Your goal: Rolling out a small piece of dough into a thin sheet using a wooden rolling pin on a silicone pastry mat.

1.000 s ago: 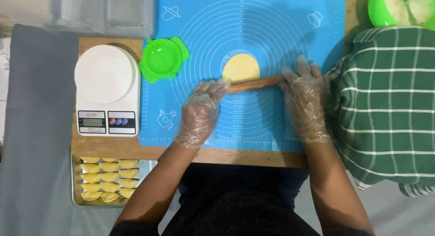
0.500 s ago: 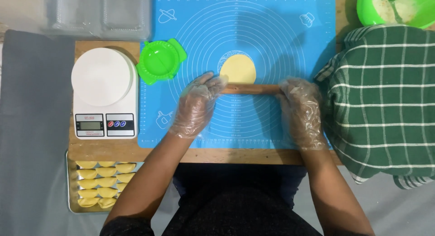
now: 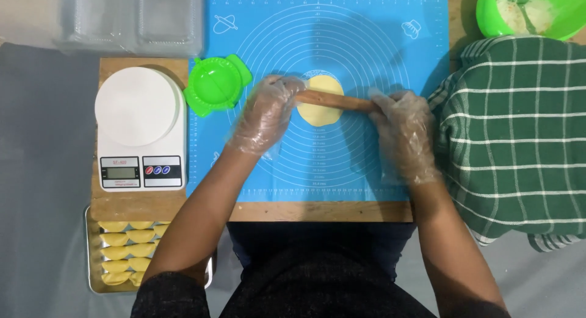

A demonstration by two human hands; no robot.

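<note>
Since prev frame, thin wooden rolling pin (image 3: pixel 334 101) had moved up onto pale yellow dough disc (image 3: pixel 322 101) at centre of blue silicone mat (image 3: pixel 329 159). Gloved left hand (image 3: pixel 267 115) & right hand (image 3: pixel 403 133) pressed flat on pin ends, not clenched. Risk: uneven pressure w/ slippery gloves, dough could stick or tear.

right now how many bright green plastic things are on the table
2. A bright green plastic dumpling press lies at the blue silicone mat's left edge, beside the white kitchen scale. A bright green plastic bowl sits at the top right corner, partly cut off.
</note>
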